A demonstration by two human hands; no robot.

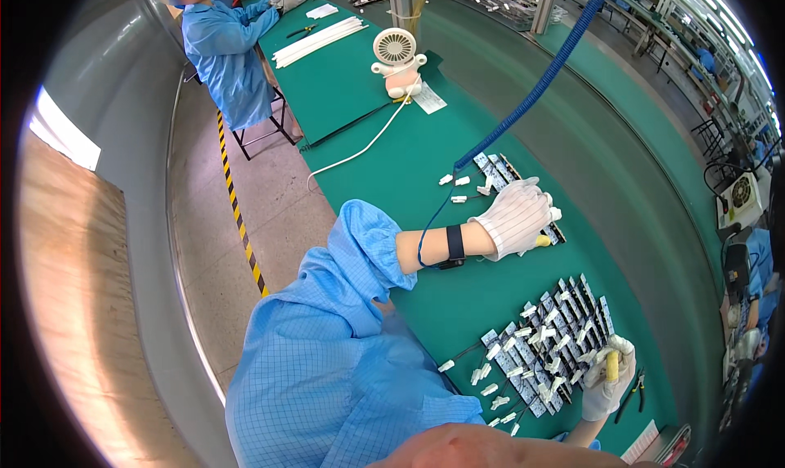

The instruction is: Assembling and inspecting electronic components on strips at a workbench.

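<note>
My left hand [515, 218], in a white striped glove with a yellow finger cover and a dark wrist strap [455, 243] above it, is closed over narrow circuit board strips [496, 174] on the far part of the table. A strip's end sticks out past its fingers. My right hand [608, 383], gloved in white with a yellow finger cover, is at the right edge of a larger group of strips [540, 353]. Its fingers are bent together, and what they pinch is too small to make out. Black wires with white connectors [491, 389] lie across that group.
A coiled blue cord [536, 92] hangs down to my left wrist. A small fan [396, 55] with a white cable stands farther up the green table [360, 186]. Pliers [631, 396] lie beside my right hand. A co-worker in blue [225, 55] sits at the far left.
</note>
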